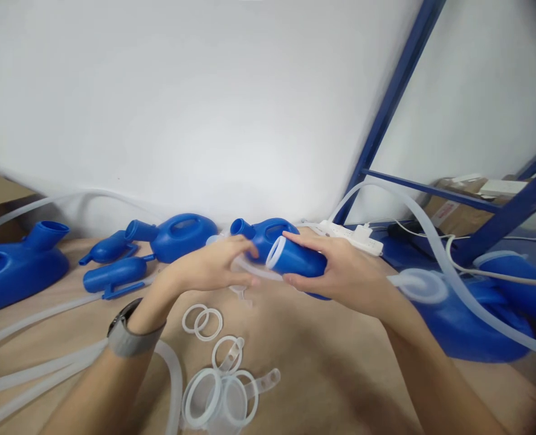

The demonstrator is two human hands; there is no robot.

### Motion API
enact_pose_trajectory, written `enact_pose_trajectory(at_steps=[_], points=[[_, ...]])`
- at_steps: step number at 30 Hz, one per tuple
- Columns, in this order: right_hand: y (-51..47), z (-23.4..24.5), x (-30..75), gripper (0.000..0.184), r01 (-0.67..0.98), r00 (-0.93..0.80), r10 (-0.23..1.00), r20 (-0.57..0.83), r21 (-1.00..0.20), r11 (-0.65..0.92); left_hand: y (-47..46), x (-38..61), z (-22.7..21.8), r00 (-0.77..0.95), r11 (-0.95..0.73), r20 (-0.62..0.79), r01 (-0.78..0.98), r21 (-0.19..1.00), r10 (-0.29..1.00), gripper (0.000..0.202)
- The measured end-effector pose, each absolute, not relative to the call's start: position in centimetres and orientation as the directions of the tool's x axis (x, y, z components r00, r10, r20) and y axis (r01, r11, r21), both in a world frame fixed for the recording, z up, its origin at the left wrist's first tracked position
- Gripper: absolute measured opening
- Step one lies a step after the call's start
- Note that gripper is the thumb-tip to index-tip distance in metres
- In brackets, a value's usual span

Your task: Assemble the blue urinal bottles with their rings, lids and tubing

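Note:
My right hand (pixel 335 263) is wrapped around a blue plastic cup (pixel 301 260), held on its side just above the table. A white ring (pixel 275 252) sits at the cup's mouth, which faces left. Across from that mouth, my left hand (pixel 217 263) is open, its thumb and fingers apart and apparently holding nothing. Behind the cup lies a blue urinal bottle (pixel 268 232) with a handle and angled neck. A clear tube (pixel 261 270) runs behind both hands. On the table below are loose white rings (pixel 208 324) and clear tabbed lids (pixel 238 399).
More blue bottles (pixel 184 237) and spouted blue cups (pixel 116 275) lie at left, with clear hoses (pixel 45 377). At right are a capped blue bottle (pixel 471 329), an arching hose (pixel 431 229), a power strip (pixel 351 235) and a blue metal frame (pixel 385 115). A white wall (pixel 181 109) stands behind.

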State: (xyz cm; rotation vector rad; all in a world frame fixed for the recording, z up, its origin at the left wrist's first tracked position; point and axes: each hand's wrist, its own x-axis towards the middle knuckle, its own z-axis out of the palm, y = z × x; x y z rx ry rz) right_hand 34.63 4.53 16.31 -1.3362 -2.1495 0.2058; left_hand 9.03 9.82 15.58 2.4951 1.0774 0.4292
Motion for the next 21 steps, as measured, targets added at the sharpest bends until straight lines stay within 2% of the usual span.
enact_pose_trajectory(at_steps=[2,5,7,9,12,13,15,18,20,21], points=[[4.6,16.0,34.3,0.052,0.752,-0.37,0.835,0.408,-0.397,0.527,9.0,9.7,16.3,0.703,-0.701,0.244,0.484,0.524,0.668,0.031],[4.5,15.9,34.0,0.053,0.698,-0.432,0.797,0.423,-0.403,0.592,8.1,10.5,16.5,0.741,-0.771,0.329,0.384,0.508,0.586,0.024],[4.4,16.0,34.1,0.059,0.649,-0.49,0.775,0.4,-0.425,0.63,7.8,10.7,16.5,0.77,-0.783,0.31,0.365,0.503,0.558,0.026],[4.2,16.3,34.6,0.062,0.586,-0.573,0.727,0.378,-0.43,0.686,7.5,10.4,16.8,0.806,-0.772,0.267,0.324,0.546,0.528,0.028],[4.0,16.9,35.8,0.064,0.524,-0.68,0.634,0.369,-0.36,0.772,7.3,9.1,17.7,0.857,-0.719,0.194,0.253,0.647,0.477,0.034],[4.0,17.0,36.2,0.063,0.524,-0.693,0.621,0.365,-0.337,0.782,7.4,8.6,18.0,0.858,-0.696,0.163,0.268,0.666,0.487,0.034],[4.0,17.1,36.7,0.064,0.549,-0.673,0.643,0.365,-0.335,0.766,7.9,7.5,17.9,0.812,-0.643,0.051,0.421,0.639,0.582,0.03],[4.3,16.3,35.6,0.07,0.57,-0.58,0.709,0.401,-0.422,0.705,9.6,6.4,16.5,0.602,-0.48,-0.232,0.771,0.417,0.764,0.014],[4.7,15.0,33.8,0.069,0.541,-0.556,0.705,0.44,-0.452,0.709,10.9,6.1,15.1,0.452,-0.361,-0.387,0.887,0.287,0.803,0.012],[4.9,14.2,32.7,0.067,0.533,-0.565,0.689,0.454,-0.437,0.725,11.4,6.0,14.6,0.415,-0.328,-0.427,0.907,0.266,0.803,0.015]])
